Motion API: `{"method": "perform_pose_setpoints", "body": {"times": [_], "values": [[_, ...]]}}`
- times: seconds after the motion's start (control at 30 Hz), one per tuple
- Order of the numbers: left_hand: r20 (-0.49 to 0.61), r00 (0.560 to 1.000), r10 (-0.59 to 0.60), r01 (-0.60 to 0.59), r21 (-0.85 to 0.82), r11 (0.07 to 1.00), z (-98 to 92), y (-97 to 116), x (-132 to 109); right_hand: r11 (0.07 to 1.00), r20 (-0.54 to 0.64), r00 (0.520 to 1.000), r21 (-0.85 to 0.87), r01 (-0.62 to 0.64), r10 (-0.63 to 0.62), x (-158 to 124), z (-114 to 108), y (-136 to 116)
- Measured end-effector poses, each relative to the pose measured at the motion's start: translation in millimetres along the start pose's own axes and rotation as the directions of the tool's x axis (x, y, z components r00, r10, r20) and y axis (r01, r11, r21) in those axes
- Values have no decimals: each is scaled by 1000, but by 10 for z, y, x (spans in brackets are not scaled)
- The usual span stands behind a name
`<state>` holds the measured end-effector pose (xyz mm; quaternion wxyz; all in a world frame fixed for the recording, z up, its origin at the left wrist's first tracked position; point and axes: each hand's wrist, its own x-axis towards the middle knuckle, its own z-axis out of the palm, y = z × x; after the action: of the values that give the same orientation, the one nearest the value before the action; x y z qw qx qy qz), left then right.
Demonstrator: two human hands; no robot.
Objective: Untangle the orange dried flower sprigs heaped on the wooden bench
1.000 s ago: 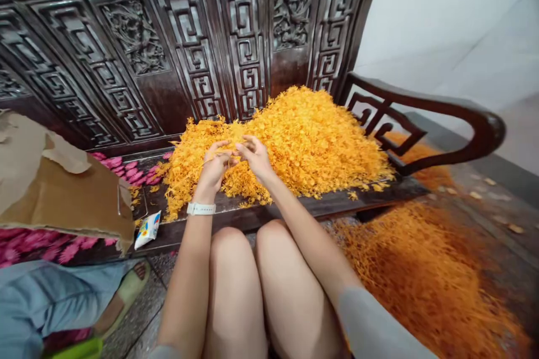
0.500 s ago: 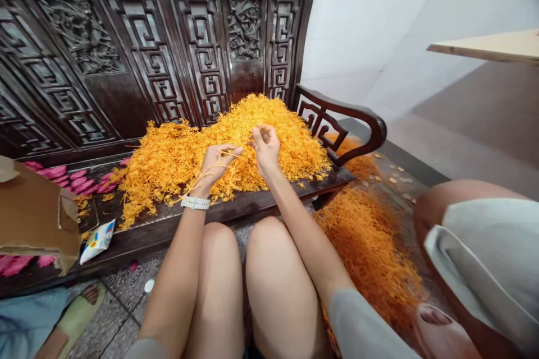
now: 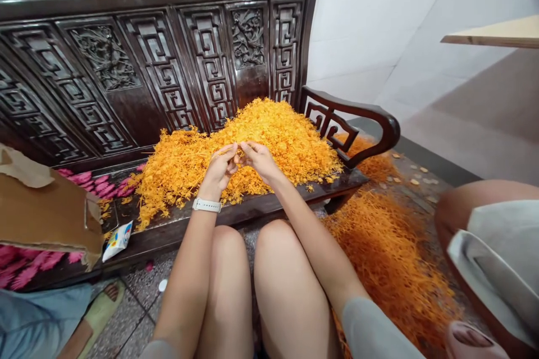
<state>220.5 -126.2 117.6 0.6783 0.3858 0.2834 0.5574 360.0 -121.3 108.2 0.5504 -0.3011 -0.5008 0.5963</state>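
Observation:
My left hand (image 3: 221, 168), with a pale watch (image 3: 206, 205) on its wrist, and my right hand (image 3: 259, 161) meet at the fingertips. Their fingers are pinched around a small orange flower piece, mostly hidden by the fingers. Just behind and below them spreads a big heap of yellow-orange flower pieces (image 3: 282, 129), frilly and with thin stems. It covers the right part of the dark carved wooden bench seat (image 3: 236, 214).
Left on the bench are a cardboard box (image 3: 46, 207), pink flower pieces (image 3: 101, 185) and a small white packet (image 3: 118, 241). A tangle of orange stems (image 3: 383, 258) lies on the floor at right. One person's knee (image 3: 463, 202) is at right; another's sandalled foot (image 3: 101, 308) is lower left.
Both hands have come together from apart; the right moved left and slightly down. Thin orange stems that trailed over my left hand no longer show. The view has shifted a little left.

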Motion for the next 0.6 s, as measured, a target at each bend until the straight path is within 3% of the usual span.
{"method": "perform_pose_setpoints", "body": {"times": [0.13,0.3,0.4,0.6], "values": [[-19,999,-36,35,-84,996,-52,12,16,999,-41,999,-39,31,-32,65,68,76],[-31,979,-201,180,-332,926,-66,79,37,987,-162,979,-123,105,-124,134,158,179],[-22,975,-223,196,-399,896,-90,72,62,957,-138,969,-234,171,-206,175,168,235],[-168,971,-169,104,-342,934,-159,-6,164,794,46,948,-534,290,-316,199,196,199]]}}
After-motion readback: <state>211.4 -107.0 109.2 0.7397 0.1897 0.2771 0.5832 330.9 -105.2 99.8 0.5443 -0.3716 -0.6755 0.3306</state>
